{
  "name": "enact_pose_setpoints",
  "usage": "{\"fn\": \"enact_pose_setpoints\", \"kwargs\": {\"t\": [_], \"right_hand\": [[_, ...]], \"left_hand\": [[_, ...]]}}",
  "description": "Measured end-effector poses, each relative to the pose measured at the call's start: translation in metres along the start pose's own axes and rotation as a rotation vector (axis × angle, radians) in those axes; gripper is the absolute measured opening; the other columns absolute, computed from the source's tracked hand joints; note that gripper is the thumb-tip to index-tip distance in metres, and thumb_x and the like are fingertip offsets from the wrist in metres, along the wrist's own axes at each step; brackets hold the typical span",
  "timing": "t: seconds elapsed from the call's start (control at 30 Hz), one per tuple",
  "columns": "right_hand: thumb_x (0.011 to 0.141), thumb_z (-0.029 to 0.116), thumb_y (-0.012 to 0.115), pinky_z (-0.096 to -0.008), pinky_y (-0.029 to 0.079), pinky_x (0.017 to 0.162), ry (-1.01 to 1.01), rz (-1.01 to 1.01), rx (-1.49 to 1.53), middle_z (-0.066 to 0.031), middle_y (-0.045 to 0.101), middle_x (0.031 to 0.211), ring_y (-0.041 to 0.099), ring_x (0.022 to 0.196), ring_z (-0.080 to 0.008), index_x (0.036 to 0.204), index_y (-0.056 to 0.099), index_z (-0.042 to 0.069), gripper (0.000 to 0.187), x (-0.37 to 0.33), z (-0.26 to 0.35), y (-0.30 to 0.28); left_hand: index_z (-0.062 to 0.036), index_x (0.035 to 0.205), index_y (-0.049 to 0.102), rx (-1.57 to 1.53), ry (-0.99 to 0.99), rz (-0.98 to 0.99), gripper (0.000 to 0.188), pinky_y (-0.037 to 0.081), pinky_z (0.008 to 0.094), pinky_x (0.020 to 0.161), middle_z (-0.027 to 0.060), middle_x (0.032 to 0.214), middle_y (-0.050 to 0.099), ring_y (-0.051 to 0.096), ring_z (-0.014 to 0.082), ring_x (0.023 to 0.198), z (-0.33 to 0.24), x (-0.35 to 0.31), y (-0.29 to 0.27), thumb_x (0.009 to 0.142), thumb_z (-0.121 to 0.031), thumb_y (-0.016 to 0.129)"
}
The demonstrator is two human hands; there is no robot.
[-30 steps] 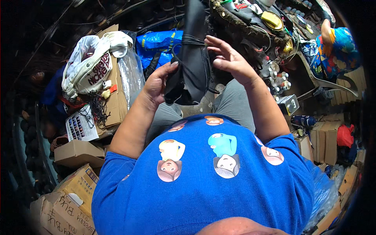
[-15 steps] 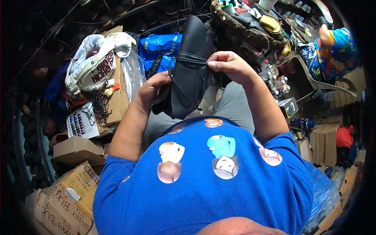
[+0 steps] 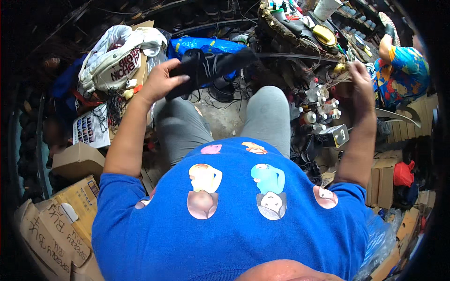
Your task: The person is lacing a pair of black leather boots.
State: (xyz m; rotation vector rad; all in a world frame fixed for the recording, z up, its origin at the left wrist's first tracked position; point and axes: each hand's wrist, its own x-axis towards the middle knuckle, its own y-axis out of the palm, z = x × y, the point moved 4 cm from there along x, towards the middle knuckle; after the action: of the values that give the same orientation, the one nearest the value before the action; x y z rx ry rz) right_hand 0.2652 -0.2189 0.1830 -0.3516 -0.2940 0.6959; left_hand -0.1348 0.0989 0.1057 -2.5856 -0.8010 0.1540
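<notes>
Upper centre of the frame, the left hand point(image 3: 159, 82) clenches its fingers around a black shoe point(image 3: 211, 68), which looks light and pliable, best gripped mid-body. The right hand point(image 3: 358, 79) reaches among small bottles point(image 3: 321, 112); its fingers' state cannot be told.

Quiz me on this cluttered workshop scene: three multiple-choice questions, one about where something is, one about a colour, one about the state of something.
1. Where is the black shoe?
A. in the left hand
B. on the floor
C. inside a box

2. What colour is the person's shirt?
A. red
B. blue
C. white

3. What is the right hand doing?
A. resting on the knee
B. gripping the shoe
C. reaching out to the cluttered bench at the right

Answers: 1 A, fingers wrap the shoe above the knees. 2 B, the cloth is plainly blue. 3 C, the arm stretches away from the shoe.
</notes>
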Motion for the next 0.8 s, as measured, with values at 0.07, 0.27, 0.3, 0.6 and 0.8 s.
{"fn": "enact_pose_setpoints", "kwargs": {"t": [0.07,0.27,0.3,0.6,0.8], "right_hand": [[0.09,0.026,0.064,-0.0272,0.043,0.076,0.006,-0.222,-0.04,0.002,0.062,0.099,0.055,0.092,-0.0097,0.104,0.065,0.01,0.021,0.014,-0.044,-0.093],[0.085,0.034,0.07,-0.0321,0.045,0.079,0.188,-0.855,-0.123,-0.005,0.066,0.106,0.058,0.097,-0.0164,0.11,0.067,0.01,0.035,-0.02,-0.152,-0.363],[0.084,0.036,0.071,-0.0331,0.045,0.081,0.204,-0.887,-0.167,-0.0065,0.066,0.106,0.058,0.098,-0.0173,0.109,0.067,0.009,0.036,-0.039,-0.155,-0.401],[0.09,0.067,0.035,-0.0374,0.036,0.099,0.275,-0.425,-0.937,-0.0177,0.064,0.118,0.054,0.114,-0.0274,0.115,0.068,0.011,0.069,-0.126,-0.152,-0.494],[0.067,0.066,0.071,-0.0466,0.041,0.097,0.934,0.324,-1.354,-0.0133,0.061,0.124,0.055,0.119,-0.0279,0.112,0.07,0.014,0.069,-0.153,-0.18,-0.149]], "left_hand": [[0.0005,0.094,0.061,0.227,0.038,-0.091,0.024,0.047,0.029,0.071,0.0081,0.085,0.065,0.058,0.0128,0.076,0.002,0.005,-0.01,0.076,-0.01,0.074],[-0.0011,0.086,0.06,0.54,0.097,-0.261,0.019,0.046,0.031,0.066,0.0113,0.076,0.062,0.057,0.018,0.068,0.01,0.006,-0.001,0.078,-0.013,0.073],[-0.0011,0.086,0.06,0.535,0.099,-0.258,0.019,0.046,0.031,0.066,0.0113,0.076,0.062,0.057,0.018,0.068,0.01,0.006,0.005,0.078,-0.013,0.073],[-0.0113,0.083,0.058,0.777,0.78,-0.001,0.015,0.045,0.0382,0.055,0.0071,0.078,0.057,0.061,0.0251,0.069,0.007,-0.059,0.2,0.075,-0.02,0.067],[-0.0017,0.111,0.065,0.252,0.249,0.518,0.034,0.048,0.0381,0.086,0.0198,0.107,0.057,0.059,0.0341,0.101,0.022,-0.079,0.211,0.086,-0.024,0.067]]}}
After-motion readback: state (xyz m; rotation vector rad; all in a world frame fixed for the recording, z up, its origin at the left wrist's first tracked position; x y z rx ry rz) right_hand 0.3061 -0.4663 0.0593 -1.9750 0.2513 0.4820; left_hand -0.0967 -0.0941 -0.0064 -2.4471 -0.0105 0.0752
